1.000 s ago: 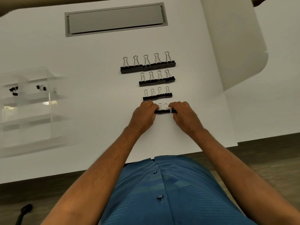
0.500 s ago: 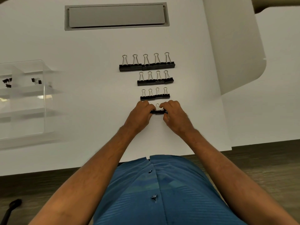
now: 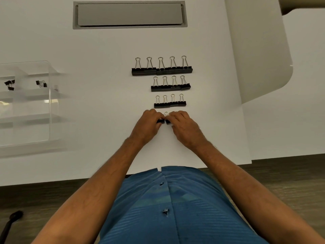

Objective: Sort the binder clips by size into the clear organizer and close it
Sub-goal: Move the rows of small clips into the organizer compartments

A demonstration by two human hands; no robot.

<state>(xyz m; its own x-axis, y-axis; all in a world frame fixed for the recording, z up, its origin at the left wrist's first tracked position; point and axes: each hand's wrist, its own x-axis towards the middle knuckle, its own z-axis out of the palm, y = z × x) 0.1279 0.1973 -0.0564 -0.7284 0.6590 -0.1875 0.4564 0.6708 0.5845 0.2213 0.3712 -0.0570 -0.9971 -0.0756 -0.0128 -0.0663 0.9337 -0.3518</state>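
Note:
Black binder clips lie in rows by size on the white table: the largest row [image 3: 161,70] farthest, a medium row [image 3: 170,87] below it, a smaller row [image 3: 170,103] nearer. At the nearest row of small clips [image 3: 164,120] both hands meet. My left hand [image 3: 148,125] curls its fingers round clips on the left, my right hand [image 3: 182,126] curls round those on the right; most of that row is hidden under the fingers. The clear organizer [image 3: 26,106] lies open at the left, with a few tiny clips [image 3: 41,83] in its far compartments.
A grey cable hatch [image 3: 130,14] is set into the table at the far side. A second white tabletop [image 3: 260,50] adjoins at the right. The table's front edge runs just before my blue shirt. A dark object [image 3: 10,224] sits on the floor at lower left.
My two hands have drawn closer together along the nearest row, bunching the small clips between them. The view has shifted slightly, moving the organizer left.

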